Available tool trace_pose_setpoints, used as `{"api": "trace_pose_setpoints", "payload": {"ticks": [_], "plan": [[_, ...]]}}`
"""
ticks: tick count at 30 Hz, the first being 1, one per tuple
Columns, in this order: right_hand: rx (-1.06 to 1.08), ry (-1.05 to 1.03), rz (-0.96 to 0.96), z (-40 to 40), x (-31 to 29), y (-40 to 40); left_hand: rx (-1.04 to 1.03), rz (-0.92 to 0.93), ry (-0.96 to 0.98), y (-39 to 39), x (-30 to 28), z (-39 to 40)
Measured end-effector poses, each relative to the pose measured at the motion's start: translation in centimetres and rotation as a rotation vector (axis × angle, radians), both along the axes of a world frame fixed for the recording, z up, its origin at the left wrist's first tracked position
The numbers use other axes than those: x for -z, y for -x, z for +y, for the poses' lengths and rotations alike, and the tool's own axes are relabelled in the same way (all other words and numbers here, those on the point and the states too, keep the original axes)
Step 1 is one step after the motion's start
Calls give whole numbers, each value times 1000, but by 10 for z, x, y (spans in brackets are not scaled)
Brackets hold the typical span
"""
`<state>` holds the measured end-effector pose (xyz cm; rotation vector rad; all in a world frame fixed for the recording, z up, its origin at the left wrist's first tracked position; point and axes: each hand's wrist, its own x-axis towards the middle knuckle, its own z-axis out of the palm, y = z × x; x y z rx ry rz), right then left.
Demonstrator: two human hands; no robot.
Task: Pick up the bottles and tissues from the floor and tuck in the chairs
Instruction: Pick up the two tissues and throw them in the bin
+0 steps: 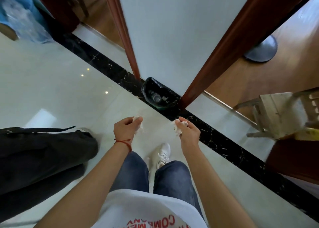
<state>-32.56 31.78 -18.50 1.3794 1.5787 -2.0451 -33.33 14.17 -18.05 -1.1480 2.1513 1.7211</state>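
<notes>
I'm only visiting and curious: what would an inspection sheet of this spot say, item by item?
Surface: glossy pale tile floor crossed by a black marble strip.
Job's things: crumpled tissue in the left hand; another tissue in the right hand; bin lined in black, a clear bottle inside.
Clutter: wooden stool at right.
Fingers: curled round tissues on both hands.
Cables: nothing seen.
Surroundings: white wall, wooden door frames, another person's dark trousers.

We see a black-lined waste bin against the white wall, red-brown door frames either side, a black marble floor strip, a pale wooden stool at right, a blue bag upper left.
</notes>
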Motion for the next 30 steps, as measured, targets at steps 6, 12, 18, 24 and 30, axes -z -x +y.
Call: {"api": "trace_pose_setpoints", "payload": {"ticks": [6,12,18,24,30], "plan": [[53,18,-22,6,37,39,39,-58,56,39,32,1],[98,36,-64,-1,83,68,78,-73,69,84,78,4],[202,66,-80,-11,132,96,176,-86,31,124,126,4],[243,52,-125,-18,165,108,189,-150,-18,165,172,4],[258,40,-165,-18,181,106,40,-242,-139,199,203,9]]}}
